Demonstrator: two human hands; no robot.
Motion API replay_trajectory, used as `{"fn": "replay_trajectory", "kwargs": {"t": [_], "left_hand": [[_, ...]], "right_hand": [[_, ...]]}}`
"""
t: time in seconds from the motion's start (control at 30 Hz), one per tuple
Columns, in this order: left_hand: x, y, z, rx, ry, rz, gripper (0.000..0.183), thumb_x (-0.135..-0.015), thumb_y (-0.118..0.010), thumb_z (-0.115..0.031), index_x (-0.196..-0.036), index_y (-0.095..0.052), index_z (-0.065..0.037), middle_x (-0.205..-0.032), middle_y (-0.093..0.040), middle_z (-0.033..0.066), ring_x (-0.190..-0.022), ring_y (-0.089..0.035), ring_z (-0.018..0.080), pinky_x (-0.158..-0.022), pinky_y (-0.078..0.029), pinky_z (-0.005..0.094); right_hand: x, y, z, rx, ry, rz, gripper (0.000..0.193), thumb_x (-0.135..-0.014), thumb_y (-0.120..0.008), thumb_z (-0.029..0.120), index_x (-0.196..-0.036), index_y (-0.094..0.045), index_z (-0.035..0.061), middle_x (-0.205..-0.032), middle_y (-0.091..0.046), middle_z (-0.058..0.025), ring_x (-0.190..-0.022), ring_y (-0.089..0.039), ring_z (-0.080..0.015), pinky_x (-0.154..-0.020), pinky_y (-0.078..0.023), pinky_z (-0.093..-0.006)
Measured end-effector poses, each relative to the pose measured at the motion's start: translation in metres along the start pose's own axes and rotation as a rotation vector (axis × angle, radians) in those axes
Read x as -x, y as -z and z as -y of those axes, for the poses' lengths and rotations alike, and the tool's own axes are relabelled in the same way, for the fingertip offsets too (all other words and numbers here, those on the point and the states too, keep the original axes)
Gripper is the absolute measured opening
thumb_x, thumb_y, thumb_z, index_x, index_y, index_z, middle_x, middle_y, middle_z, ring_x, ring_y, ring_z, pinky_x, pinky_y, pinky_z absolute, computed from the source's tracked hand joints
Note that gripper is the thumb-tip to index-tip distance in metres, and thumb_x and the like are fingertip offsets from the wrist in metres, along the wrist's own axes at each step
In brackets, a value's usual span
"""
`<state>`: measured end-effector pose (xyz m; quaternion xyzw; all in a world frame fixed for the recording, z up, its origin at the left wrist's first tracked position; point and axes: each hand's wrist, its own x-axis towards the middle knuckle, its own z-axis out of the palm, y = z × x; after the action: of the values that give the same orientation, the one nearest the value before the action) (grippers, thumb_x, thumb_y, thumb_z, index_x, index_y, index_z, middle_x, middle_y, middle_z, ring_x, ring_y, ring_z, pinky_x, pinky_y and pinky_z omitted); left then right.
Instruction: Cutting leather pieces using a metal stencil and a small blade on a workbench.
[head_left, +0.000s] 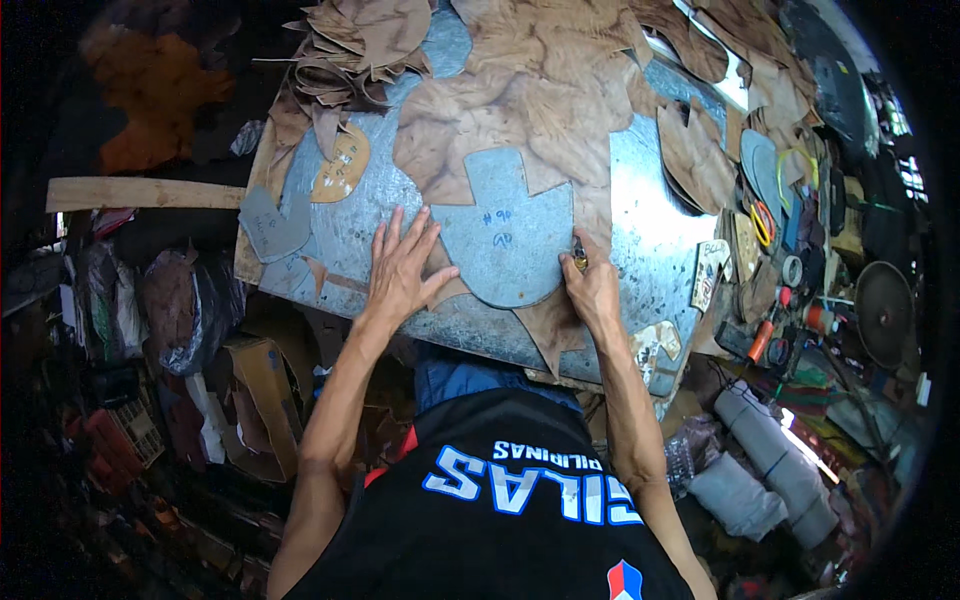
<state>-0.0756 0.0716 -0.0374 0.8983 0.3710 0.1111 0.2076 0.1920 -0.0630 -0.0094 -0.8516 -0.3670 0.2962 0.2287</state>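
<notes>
A grey-blue flat template (510, 240) with a rounded lower edge and a notched top lies on a large piece of brown leather (520, 110). My left hand (402, 262) rests open, fingers spread, at the template's left edge. At its right edge my right hand (594, 285) is closed around a small dark tool with yellow on it (579, 254). The fingers hide most of this tool, so its kind cannot be made out. A pointed flap of leather (553, 335) hangs below the template, over the table's near edge.
Beneath the leather is a worn metal-topped table (640, 190). Leather pieces (365, 35) are heaped at the far left. A tan template (341, 165) and a grey one (275, 222) lie left. Yellow-handled scissors (763, 224) and an orange-red tool (761, 341) sit right.
</notes>
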Motion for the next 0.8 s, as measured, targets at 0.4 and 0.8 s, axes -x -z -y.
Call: {"fn": "replay_trajectory", "kwargs": {"t": [0.4, 0.8], "left_hand": [[-0.071, 0.014, 0.042, -0.099, 0.039, 0.005, 0.077, -0.077, -0.076, -0.056, -0.132, -0.061, -0.004, -0.153, -0.043, 0.0138, -0.146, -0.027, 0.0417, -0.117, -0.023, 0.0566], [-0.07, 0.025, 0.057, -0.042, -0.056, 0.047, 0.08, -0.071, -0.08, -0.056, -0.132, -0.06, -0.007, -0.152, -0.044, 0.0147, -0.147, -0.026, 0.0407, -0.117, -0.022, 0.0574]], "right_hand": [[-0.067, -0.02, 0.036, -0.039, 0.113, -0.071, 0.05, -0.089, -0.061, 0.019, -0.136, -0.055, 0.004, -0.096, -0.067, -0.033, -0.09, -0.067, -0.0479, -0.08, -0.054, -0.0495], [-0.051, -0.03, 0.025, -0.1, 0.123, -0.023, 0.059, -0.089, -0.066, 0.021, -0.142, -0.05, 0.0011, -0.116, -0.064, -0.0334, -0.108, -0.066, -0.0435, -0.093, -0.052, -0.0438]]}}
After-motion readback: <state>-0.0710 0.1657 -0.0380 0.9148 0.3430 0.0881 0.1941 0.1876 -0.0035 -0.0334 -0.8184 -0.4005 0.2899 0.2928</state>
